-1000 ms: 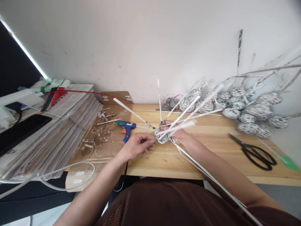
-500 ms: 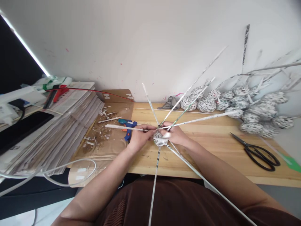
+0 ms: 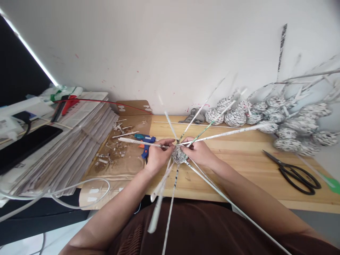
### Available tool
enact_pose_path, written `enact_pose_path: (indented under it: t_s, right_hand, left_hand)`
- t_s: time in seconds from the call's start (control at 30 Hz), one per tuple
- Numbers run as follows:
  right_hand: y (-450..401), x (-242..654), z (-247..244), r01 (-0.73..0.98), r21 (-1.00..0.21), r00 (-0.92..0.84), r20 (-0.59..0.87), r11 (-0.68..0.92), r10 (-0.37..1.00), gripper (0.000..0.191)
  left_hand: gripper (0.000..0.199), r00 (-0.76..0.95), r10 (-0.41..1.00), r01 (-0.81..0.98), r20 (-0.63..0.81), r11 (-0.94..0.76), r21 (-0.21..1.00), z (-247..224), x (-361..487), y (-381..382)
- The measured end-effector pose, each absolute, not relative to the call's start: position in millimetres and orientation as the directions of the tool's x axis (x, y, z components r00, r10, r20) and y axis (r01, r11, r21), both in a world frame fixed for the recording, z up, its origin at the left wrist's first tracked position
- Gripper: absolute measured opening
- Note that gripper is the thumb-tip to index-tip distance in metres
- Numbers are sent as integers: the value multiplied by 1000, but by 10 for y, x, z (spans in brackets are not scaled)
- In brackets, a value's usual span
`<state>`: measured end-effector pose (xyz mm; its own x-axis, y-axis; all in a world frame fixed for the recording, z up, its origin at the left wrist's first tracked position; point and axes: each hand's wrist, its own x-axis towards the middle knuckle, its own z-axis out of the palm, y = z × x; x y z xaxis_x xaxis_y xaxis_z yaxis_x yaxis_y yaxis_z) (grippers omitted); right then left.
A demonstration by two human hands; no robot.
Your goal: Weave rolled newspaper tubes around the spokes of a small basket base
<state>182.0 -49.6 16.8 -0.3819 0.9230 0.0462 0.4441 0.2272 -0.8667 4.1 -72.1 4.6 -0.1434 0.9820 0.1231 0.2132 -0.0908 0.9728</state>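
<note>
Some paper strips [image 3: 156, 215] blur in soft, bright light.

The left hand [image 3: 160, 156], a second ago beside the woven paper ball [image 3: 180, 156], now has its fingers at the base of a paper strip [image 3: 135, 141] that has dropped from a slant to nearly level. Two blurred strips [image 3: 157, 209] newly hang toward the person's lap.
</note>
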Motion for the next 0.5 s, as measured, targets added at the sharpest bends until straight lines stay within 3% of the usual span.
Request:
enact_pose_path:
  t_s: [0.2,0.5]
  right_hand:
    - [-528,1769,156,546,-779,-271,183,308,945,16]
    - [-543,1739,107,553,-771,-276,189,317,942,17]
  left_hand:
    - [22,-130,987,163,92,-70,984,80,64,-719]
    - [11,-133,978,239,163,-128,963,2,57,-705]
